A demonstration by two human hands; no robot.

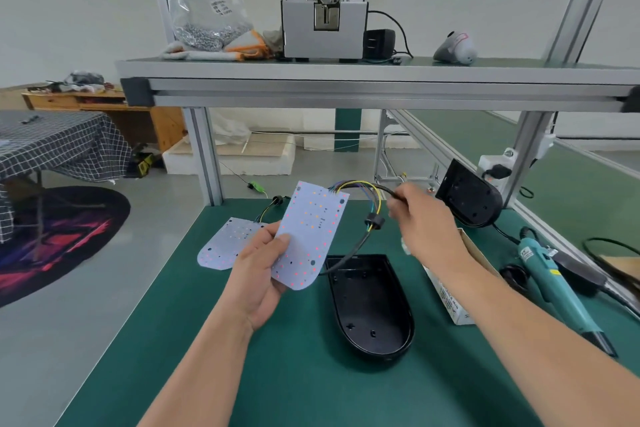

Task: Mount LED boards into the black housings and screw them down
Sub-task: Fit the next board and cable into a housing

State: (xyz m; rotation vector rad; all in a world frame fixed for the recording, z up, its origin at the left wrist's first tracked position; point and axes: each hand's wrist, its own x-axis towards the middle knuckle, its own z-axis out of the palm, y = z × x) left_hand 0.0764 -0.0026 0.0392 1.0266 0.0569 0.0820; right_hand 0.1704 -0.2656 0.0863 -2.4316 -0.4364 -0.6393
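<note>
LED board [311, 232] in left hand [258, 274], cable [388, 191] in right hand [426, 222]

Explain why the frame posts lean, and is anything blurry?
Head view: wide-angle lens tilts the shelf posts; light soft and even, faint shadows on the green mat; LED board in the left hand sharp, right hand holding the cable slightly smeared.

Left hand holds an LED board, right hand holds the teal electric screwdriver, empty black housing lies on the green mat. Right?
Not quite: in the head view the right hand holds the board's black cable; the teal electric screwdriver lies untouched to the right. The left hand does hold the LED board, and the empty black housing lies on the green mat.
</note>
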